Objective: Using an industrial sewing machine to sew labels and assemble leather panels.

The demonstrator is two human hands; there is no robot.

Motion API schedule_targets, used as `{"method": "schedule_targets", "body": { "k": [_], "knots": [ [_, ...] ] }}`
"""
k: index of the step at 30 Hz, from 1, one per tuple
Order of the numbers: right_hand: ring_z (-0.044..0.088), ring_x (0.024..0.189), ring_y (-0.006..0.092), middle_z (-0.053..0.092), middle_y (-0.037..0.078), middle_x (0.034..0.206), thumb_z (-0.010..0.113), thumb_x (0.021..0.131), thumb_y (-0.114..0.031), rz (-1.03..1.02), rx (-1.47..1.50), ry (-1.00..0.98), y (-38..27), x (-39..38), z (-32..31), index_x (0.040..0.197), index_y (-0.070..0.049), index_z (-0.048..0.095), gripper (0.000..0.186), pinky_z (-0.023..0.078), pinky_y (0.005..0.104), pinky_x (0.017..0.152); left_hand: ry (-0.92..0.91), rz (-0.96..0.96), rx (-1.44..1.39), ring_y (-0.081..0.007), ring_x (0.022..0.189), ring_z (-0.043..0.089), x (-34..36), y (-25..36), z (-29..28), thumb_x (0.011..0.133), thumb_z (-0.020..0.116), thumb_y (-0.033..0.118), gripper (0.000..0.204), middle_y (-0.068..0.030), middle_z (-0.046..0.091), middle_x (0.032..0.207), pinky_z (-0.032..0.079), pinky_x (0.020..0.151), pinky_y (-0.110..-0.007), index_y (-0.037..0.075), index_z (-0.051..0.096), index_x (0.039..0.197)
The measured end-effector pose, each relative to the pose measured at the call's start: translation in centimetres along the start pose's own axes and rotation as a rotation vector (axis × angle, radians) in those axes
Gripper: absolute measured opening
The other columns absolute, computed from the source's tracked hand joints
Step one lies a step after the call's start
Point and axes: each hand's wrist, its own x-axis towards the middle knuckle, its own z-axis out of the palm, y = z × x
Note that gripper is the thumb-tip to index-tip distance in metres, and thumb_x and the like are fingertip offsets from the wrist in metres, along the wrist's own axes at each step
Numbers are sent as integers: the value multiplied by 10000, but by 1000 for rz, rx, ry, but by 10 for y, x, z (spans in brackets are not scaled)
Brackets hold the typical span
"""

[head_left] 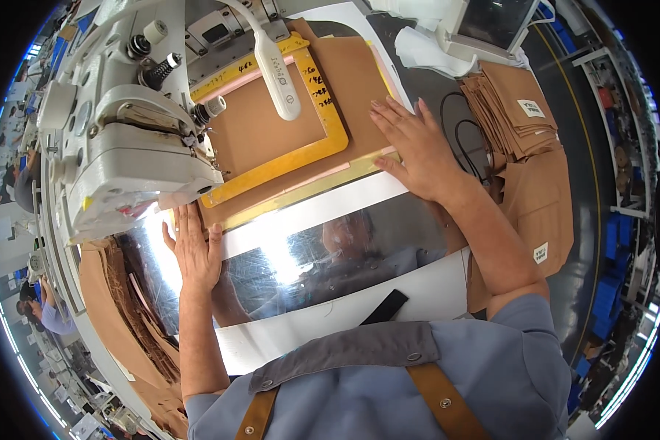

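We find both hands flat on the work. The left hand [194, 249] lies palm down, fingers together and extended, at the near left corner of the tan fabric panel [271, 125], just beside the sewing machine [125, 139]. It grips nothing. The right hand [414, 147] lies palm down on the right edge of the panel, fingers spread slightly and holding nothing — it presses the fabric against the table [330, 257].

The panel sits under a yellow frame [323, 95], which lies on the fabric far from us and to the right of the machine head. A white lamp arm [275, 70] hangs over the frame. A pink strip [323, 178] and a yellow strip run along the near edge of the panel, just beyond the shiny steel plate.

We judge the state of work as follows:

- Loading: the panel is laid out and the frame is down on it, so placement looks done or nearly done.
- Alignment: the flat hands suggest smoothing or squaring of the panel — likely the step in hand.
- Stitching: we see no seam inside the frame, though the view is too coarse to be sure.

A stack of tan pieces [513, 110] lies to the right, well apart from the hands, and a further heap [125, 301] hangs at the near left. Which of the two is finished stock we cannot tell.
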Motion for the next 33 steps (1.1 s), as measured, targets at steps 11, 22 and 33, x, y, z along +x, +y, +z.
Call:
{"method": "schedule_targets", "body": {
  "k": [11,22,33],
  "knots": [
    [589,1235,313,679,119,1291,636,981,-464,259,193,331,56,85,15,1374,-57,578,569,415,517,1082,73,-13,-33,-341,1566,255,-3,10,-7,1043,390,580,803,-238,351,1635,-12,1255,-541,-18,350,1577],
    [616,1248,346,691,114,1330,683,912,-239,187,180,685,73,144,29,1378,-168,621,475,492,453,1034,19,-22,-54,-313,1576,244,-12,11,-6,1001,419,637,861,-200,356,1644,-44,1258,-548,26,331,1601],
    [508,1399,262,583,106,1474,660,968,-304,1,160,106,-1,-14,-10,1395,-87,588,485,319,507,1179,48,-71,-74,-266,1559,301,-40,14,-10,984,502,573,787,-128,388,1649,-7,1259,-529,97,376,1598]
  ]
}}
